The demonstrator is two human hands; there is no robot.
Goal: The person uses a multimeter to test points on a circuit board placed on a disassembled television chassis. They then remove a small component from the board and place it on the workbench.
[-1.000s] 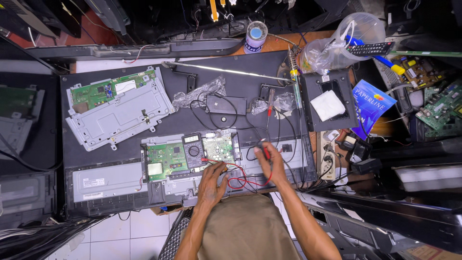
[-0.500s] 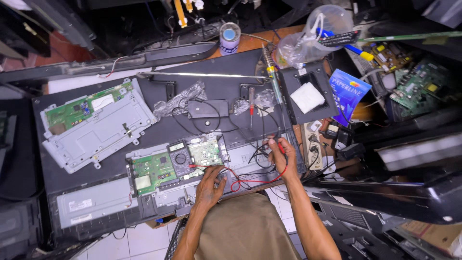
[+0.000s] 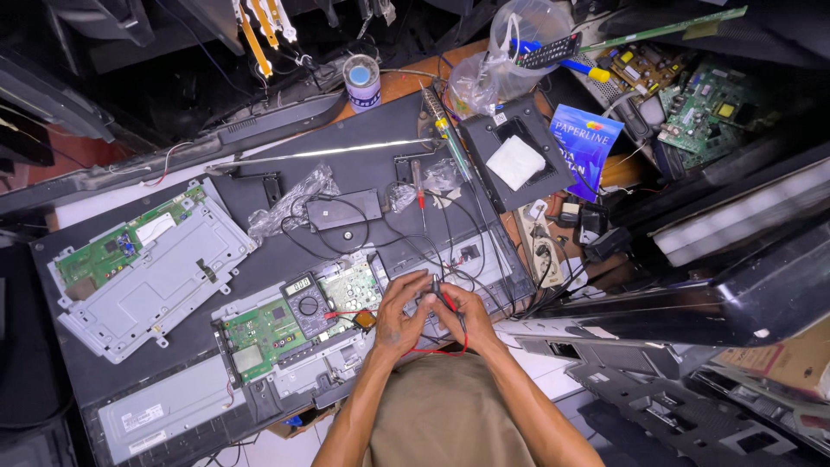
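My left hand and my right hand meet fingertip to fingertip over the lower middle of a flat screen's open back panel. A thin dark test probe stands pinched between them. Its red lead loops under my wrists. Another red wire runs from my left hand to a small digital multimeter, which lies on the panel between two green circuit boards. What my left fingers grip besides the probe is hidden.
A grey metal cover with a green board lies at the left. A soldering iron, a black tray with a white pad, a tape roll, a power strip and loose boards crowd the back right. Dark screen frames are stacked to the right.
My hands were apart, the right one further up the panel; they have come together around the probe. The view has shifted left and down.
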